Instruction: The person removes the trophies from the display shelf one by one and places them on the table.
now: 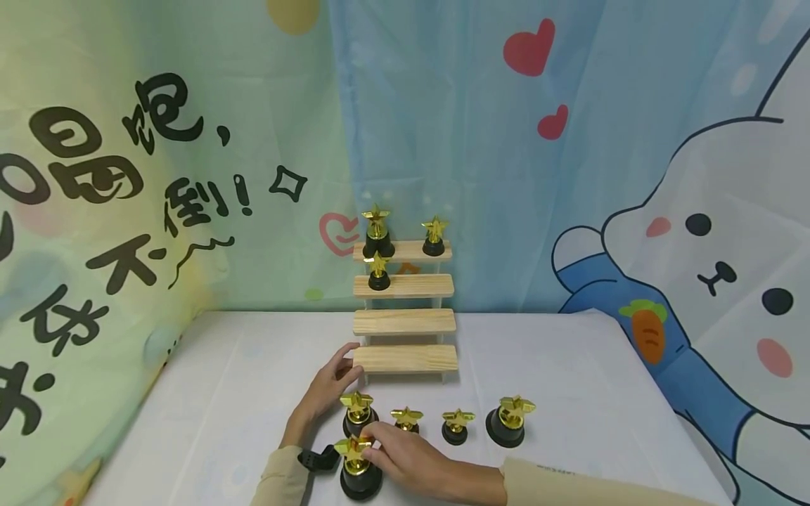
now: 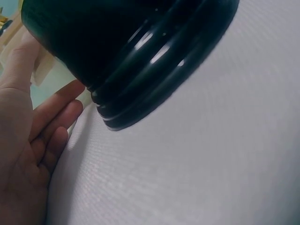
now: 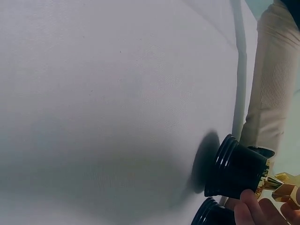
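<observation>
My right hand pinches the gold star top of a trophy with a round black base. In the right wrist view this trophy appears tilted, its shadow falling on the white cloth beside the base. At the left end of the lowest step, my left hand holds the tiered wooden stand between thumb and fingers. A glossy black trophy base fills the top of the left wrist view, close to the left hand and partly covering its fingertips. Just behind the held trophy stands another star trophy.
Three more star trophies stand on the white table: a small one partly behind my right hand, another small one, and a larger one at right. Trophies occupy the stand's top step and second step. A printed curtain hangs behind.
</observation>
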`<state>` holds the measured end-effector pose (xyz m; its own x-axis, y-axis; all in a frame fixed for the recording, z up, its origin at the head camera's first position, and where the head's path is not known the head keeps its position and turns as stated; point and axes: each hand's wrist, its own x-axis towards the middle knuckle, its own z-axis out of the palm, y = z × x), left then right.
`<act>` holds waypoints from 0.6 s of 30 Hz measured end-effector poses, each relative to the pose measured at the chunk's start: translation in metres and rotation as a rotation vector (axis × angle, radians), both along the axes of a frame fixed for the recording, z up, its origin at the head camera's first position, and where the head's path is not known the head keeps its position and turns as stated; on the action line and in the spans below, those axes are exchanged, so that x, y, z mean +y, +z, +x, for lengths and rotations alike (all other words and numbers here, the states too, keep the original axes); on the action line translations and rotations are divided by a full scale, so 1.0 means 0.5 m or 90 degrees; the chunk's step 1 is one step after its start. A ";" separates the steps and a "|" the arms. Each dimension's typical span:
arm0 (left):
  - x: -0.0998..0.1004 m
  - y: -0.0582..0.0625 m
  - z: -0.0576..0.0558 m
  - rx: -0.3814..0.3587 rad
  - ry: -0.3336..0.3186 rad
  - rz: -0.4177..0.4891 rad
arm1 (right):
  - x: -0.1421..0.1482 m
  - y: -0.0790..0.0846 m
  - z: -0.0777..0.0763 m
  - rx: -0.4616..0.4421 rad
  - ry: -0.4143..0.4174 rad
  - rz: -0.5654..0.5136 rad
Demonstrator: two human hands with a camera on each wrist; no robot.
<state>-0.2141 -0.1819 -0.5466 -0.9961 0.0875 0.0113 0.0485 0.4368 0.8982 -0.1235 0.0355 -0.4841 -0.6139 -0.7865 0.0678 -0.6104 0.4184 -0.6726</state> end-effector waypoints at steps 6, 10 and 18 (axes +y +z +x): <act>-0.002 0.020 0.009 0.004 -0.015 0.007 | 0.001 -0.006 0.001 0.008 -0.003 -0.002; -0.002 0.016 0.007 0.006 -0.013 0.011 | 0.003 -0.010 0.001 0.008 0.002 -0.006; -0.004 0.013 0.004 0.003 -0.021 0.009 | 0.004 -0.015 -0.001 -0.008 -0.005 0.001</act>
<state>-0.2118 -0.1837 -0.5403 -0.9926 0.1203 0.0174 0.0670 0.4225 0.9039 -0.1238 0.0376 -0.4918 -0.6213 -0.7814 0.0588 -0.5982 0.4245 -0.6797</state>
